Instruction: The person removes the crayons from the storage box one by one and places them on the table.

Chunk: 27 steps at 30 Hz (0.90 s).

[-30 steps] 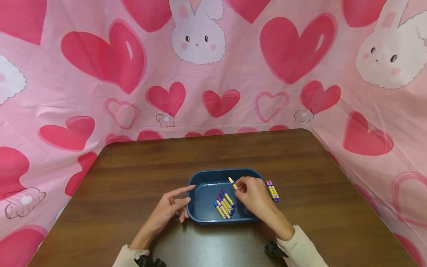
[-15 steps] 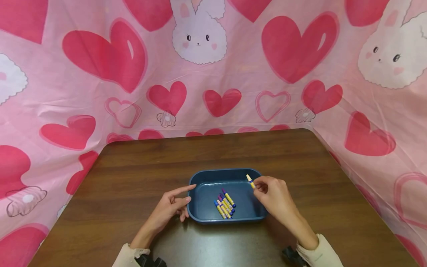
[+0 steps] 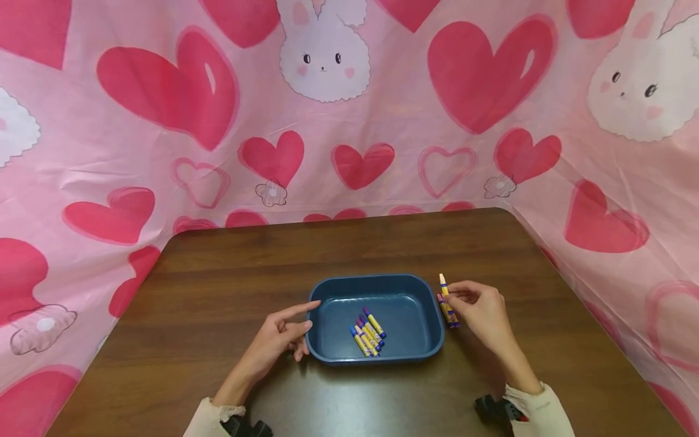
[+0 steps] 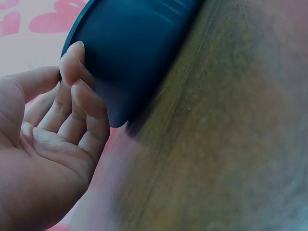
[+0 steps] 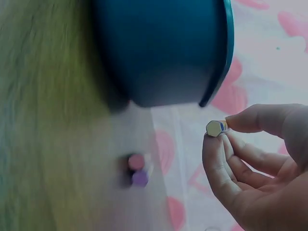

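Note:
A dark blue tray (image 3: 377,277) stands on the table with several yellow-wrapped crayons (image 3: 374,326) in its middle. At the tray's left end rests my left hand (image 3: 281,332), its index finger reaching over the rim and its thumb against the side. Between thumb and fingers, my right hand (image 3: 483,312) pinches a pale-tipped crayon (image 3: 443,283) just outside the tray's right end. In the right wrist view that crayon (image 5: 214,128) shows end-on. Below it, a pink crayon (image 5: 136,161) and a purple crayon (image 5: 140,178) lie side by side on the table.
The brown wooden table (image 3: 246,261) extends around the tray, with a pink cloth (image 3: 404,115) printed with hearts and rabbits behind it and at both sides. Black wrist cameras (image 3: 494,410) sit at both sleeves.
My right hand has carried the pale-tipped crayon rightward, from over the tray to above the two crayons on the table. My left hand and the tray have stayed in place.

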Tool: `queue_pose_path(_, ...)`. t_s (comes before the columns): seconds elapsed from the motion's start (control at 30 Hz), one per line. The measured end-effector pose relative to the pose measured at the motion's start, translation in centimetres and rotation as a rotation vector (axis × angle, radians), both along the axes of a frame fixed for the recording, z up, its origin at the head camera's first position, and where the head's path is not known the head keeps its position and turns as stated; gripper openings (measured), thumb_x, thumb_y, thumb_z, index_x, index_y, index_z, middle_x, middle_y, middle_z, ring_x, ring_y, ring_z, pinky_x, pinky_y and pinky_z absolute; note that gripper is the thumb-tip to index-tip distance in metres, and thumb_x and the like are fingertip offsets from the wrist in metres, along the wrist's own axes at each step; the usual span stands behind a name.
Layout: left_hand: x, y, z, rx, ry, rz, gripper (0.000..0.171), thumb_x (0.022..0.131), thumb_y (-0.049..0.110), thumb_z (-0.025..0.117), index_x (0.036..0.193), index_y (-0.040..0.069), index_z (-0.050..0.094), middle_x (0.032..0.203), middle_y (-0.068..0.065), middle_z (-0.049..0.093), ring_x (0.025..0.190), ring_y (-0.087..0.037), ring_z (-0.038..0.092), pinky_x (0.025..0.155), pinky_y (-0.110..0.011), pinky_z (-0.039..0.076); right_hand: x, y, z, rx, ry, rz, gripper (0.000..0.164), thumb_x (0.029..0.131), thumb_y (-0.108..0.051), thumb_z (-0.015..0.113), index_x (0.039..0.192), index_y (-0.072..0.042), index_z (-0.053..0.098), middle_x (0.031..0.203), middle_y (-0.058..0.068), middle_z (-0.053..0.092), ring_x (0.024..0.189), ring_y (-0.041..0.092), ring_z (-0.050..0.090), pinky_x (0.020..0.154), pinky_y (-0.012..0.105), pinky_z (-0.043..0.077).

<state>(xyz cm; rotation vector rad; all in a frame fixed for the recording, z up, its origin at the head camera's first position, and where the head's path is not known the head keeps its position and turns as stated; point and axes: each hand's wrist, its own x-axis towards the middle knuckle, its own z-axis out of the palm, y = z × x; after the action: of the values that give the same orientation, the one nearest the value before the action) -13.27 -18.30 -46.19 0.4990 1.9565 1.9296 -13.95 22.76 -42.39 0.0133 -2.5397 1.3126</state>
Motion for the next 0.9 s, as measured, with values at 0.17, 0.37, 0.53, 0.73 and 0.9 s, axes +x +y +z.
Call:
queue_pose_path(0.17, 0.0, -0.2, 0.0, -0.010, -0.007, 0.012, 0.050, 0.102, 0.017, 0.057, 0.148, 0.002, 0.044, 0.068, -0.009, 0.069, 0.055, -0.015, 0.063, 0.059, -0.032, 0.058, -0.4, 1.1, -0.7, 0.052, -0.044, -0.028, 0.013, 0.084, -0.008, 0.077, 0.094, -0.001, 0.076, 0.082, 0.008, 0.074, 0.070, 0.004, 0.064, 0.063, 0.015, 0.048)
queue_pose_path(0.37, -0.1, -0.1, 0.0, -0.010, -0.022, 0.012, 0.050, 0.102, 0.019, 0.058, 0.148, 0.004, 0.045, 0.069, -0.009, 0.069, 0.055, -0.015, 0.063, 0.059, -0.030, 0.057, -0.5, 1.7, -1.4, 0.110, -0.108, -0.032, 0.013, 0.084, -0.010, 0.075, 0.093, 0.000, 0.076, 0.079, 0.005, 0.073, 0.067, 0.007, 0.063, 0.060, 0.021, 0.046)
queue_pose_path(0.53, -0.1, -0.1, 0.0, -0.003, -0.020, 0.010, 0.051, 0.102, 0.019, 0.058, 0.148, 0.002, 0.044, 0.069, -0.008, 0.070, 0.055, -0.015, 0.063, 0.058, -0.029, 0.056, -0.7, 2.1, -1.9, 0.135, -0.146, -0.015, 0.013, 0.084, -0.009, 0.075, 0.093, 0.000, 0.076, 0.078, 0.005, 0.073, 0.063, 0.007, 0.063, 0.057, 0.023, 0.045)
queue_pose_path(0.73, -0.1, -0.1, 0.0, -0.003, -0.017, 0.008, 0.052, 0.102, 0.020, 0.058, 0.149, 0.002, 0.044, 0.069, -0.009, 0.069, 0.055, -0.014, 0.063, 0.058, -0.028, 0.056, -0.7, 2.4, -2.3, 0.141, -0.185, -0.002, 0.011, 0.085, -0.008, 0.075, 0.092, 0.001, 0.075, 0.078, 0.006, 0.073, 0.062, 0.009, 0.062, 0.055, 0.023, 0.045)
queue_pose_path(0.9, -0.1, -0.1, 0.0, 0.000, -0.015, 0.005, 0.051, 0.102, 0.019, 0.058, 0.149, 0.003, 0.044, 0.069, -0.008, 0.069, 0.055, -0.014, 0.063, 0.058, -0.028, 0.056, -0.9, 2.5, -2.7, 0.178, -0.184, -0.005, 0.009, 0.084, -0.007, 0.073, 0.090, -0.001, 0.075, 0.077, 0.005, 0.072, 0.064, 0.010, 0.061, 0.056, 0.025, 0.045)
